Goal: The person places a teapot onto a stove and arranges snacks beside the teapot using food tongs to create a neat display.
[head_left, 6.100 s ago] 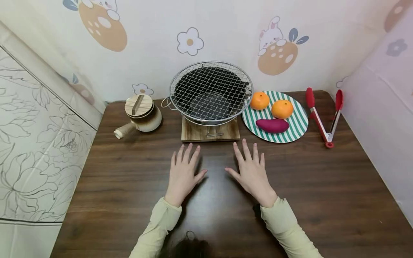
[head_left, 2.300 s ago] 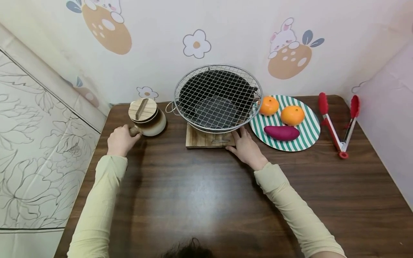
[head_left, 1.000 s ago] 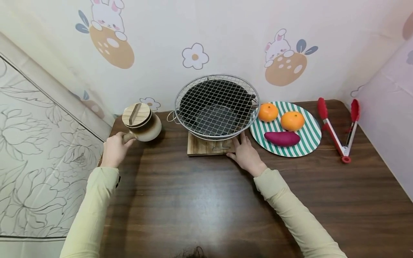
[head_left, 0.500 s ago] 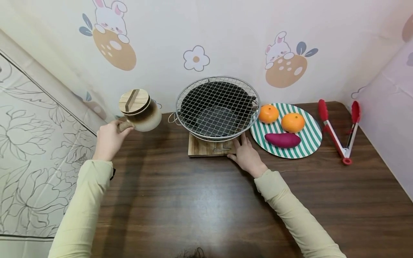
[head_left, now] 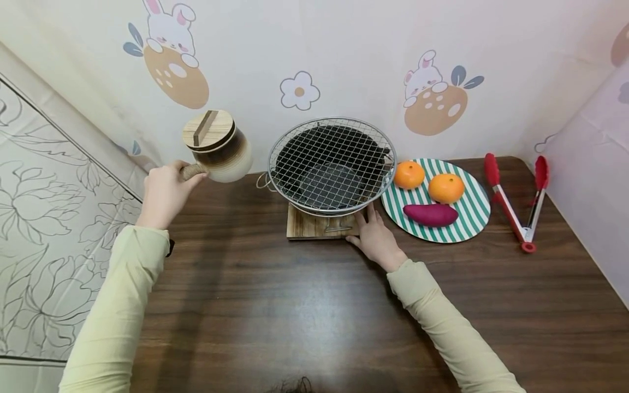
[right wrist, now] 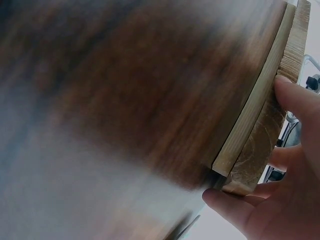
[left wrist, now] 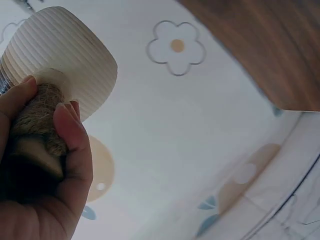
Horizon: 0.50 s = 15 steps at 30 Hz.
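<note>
Left hand (head_left: 164, 191) of the person pinches, between thumb and fingers, the short rope-wrapped handle (head_left: 193, 172) of a small cream-and-brown ceramic pot (head_left: 228, 161), which is covered with a round, pale wooden lid (head_left: 210, 130). This pot is held raised off the dark brown wooden table (head_left: 304, 305), to the left of a round black grill with silver wire mesh (head_left: 333, 164), and apart from it. Right hand (head_left: 377, 238) has its fingers rather straight and the thumb spread from them; they touch the front right corner of the flat wooden board (head_left: 307, 225) under the grill. Near this hand, a round green-and-white striped plate (head_left: 469, 215) bears two round orange fruits (head_left: 446, 188) and one purple sweet potato (head_left: 431, 215). Farther right lie red-and-silver tongs (head_left: 510, 214), arms apart.
</note>
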### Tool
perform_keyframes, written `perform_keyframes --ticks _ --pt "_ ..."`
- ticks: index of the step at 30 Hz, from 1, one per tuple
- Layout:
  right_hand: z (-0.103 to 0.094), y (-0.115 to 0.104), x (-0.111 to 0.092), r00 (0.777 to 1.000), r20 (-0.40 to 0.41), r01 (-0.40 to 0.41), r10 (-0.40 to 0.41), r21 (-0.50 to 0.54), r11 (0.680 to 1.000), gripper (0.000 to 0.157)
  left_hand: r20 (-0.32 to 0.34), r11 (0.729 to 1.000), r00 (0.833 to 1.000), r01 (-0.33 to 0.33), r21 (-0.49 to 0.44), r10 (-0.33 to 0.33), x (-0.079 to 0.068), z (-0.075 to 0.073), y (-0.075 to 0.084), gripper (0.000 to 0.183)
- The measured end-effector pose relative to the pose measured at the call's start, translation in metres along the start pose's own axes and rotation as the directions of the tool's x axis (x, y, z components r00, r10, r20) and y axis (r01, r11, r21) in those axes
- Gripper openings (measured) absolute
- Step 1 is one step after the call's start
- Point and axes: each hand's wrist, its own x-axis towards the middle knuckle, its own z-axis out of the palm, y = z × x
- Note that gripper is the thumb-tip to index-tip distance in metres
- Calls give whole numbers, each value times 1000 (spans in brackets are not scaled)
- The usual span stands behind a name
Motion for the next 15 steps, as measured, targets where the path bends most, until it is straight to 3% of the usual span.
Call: perform_keyframes --ticks 9,15 --pt "2 1 0 1000 6 -13 13 4 1000 80 24 999 999 -26 -44 27 13 -13 27 47" --pt "2 2 0 1000 -5 -7 7 -6 1000 81 25 996 997 -74 -58 76 20 -15 42 43"
